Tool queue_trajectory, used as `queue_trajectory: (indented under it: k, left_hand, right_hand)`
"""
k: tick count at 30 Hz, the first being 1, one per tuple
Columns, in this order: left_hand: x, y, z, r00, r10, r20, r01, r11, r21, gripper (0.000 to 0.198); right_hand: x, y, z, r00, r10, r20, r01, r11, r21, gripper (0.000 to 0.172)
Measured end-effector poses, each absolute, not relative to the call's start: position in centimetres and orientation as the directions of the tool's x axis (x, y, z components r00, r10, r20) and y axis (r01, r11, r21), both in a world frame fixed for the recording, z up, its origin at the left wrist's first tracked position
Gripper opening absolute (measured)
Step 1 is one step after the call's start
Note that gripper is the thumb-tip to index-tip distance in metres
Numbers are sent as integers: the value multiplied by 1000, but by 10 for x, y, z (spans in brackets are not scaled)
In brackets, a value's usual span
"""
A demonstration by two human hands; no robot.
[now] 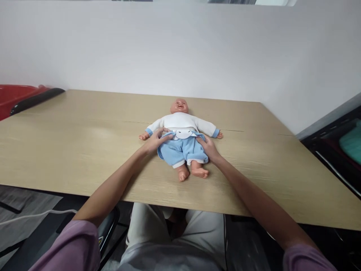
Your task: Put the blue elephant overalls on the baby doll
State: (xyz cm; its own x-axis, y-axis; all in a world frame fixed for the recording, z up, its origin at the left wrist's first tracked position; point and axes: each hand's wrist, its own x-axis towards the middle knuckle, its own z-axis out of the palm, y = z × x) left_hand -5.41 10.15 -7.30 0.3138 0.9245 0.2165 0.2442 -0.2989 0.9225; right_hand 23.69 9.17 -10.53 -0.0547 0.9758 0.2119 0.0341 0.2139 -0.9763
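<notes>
A baby doll (179, 106) lies on its back on the table, head toward the wall and arms spread wide. It wears a white long-sleeved top (180, 119) with blue cuffs. Blue pants (172, 152) with white hems cover its legs down to the shins, and a white animal-face patch shows at the waist. My left hand (158, 140) grips the pants' waistband on the left side, thumb over the cloth. On the right side, my right hand (208, 146) pinches the same waistband, its fingers partly hidden by the fabric. Both bare feet of the doll point toward me.
The light wood table (70, 150) has seams across its top and meets a white wall (180, 49) behind. A red object with a black edge (22, 96) is at the far left. At right stands a dark frame with teal material (351, 141). A white cable (36, 215) hangs lower left.
</notes>
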Motion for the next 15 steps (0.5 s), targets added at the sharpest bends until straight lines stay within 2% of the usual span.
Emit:
queue_trajectory:
  k: [2,6,11,15]
  left_hand:
    - [-55,95,-72,303,914,270,298,-360,884,49]
    - [-54,89,-72,251,885,392,390,-463,796,38]
    - [-40,101,-80,113,942,317,275,-336,901,28]
    - [-34,106,-83,102,965,241,208,-257,944,32]
  right_hand:
    - [242,90,-105,-63,969,238,33,240,-970,39]
    - [245,91,-105,-47,967,252,27,253,-967,35]
    - [236,104,-113,-15,983,184,-11,184,-983,34]
    - [234,111,-122,11,987,158,-13,158,-987,41]
